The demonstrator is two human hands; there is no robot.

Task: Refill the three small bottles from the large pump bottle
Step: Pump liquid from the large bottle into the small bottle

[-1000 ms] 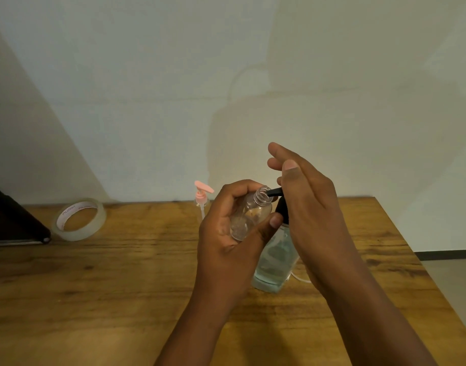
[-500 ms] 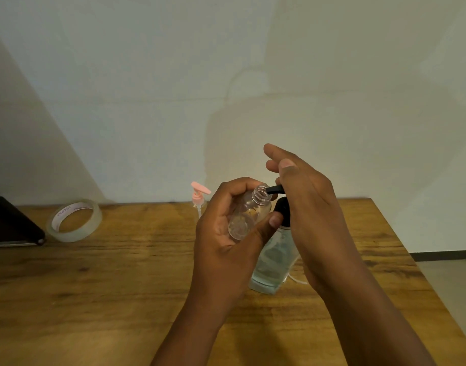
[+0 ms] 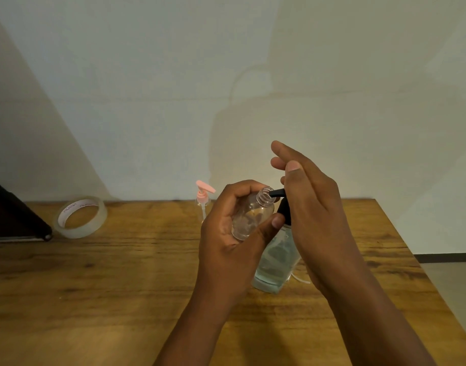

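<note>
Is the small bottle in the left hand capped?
No, the small bottle gripped by the left hand has a bare threaded neck, open at the black pump spout.

Left hand (image 3: 234, 233) curled in a grip, right hand (image 3: 311, 204) just beside it, fingers straight.

Single head view; faces forward-down, close over table (image 3: 94, 286)

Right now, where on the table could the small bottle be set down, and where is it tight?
Bare wood lies between the tape roll and the left hand, and along the near edge of the table. It is crowded around the large pump bottle, where the right hand and pink-pump bottle sit close.
</note>
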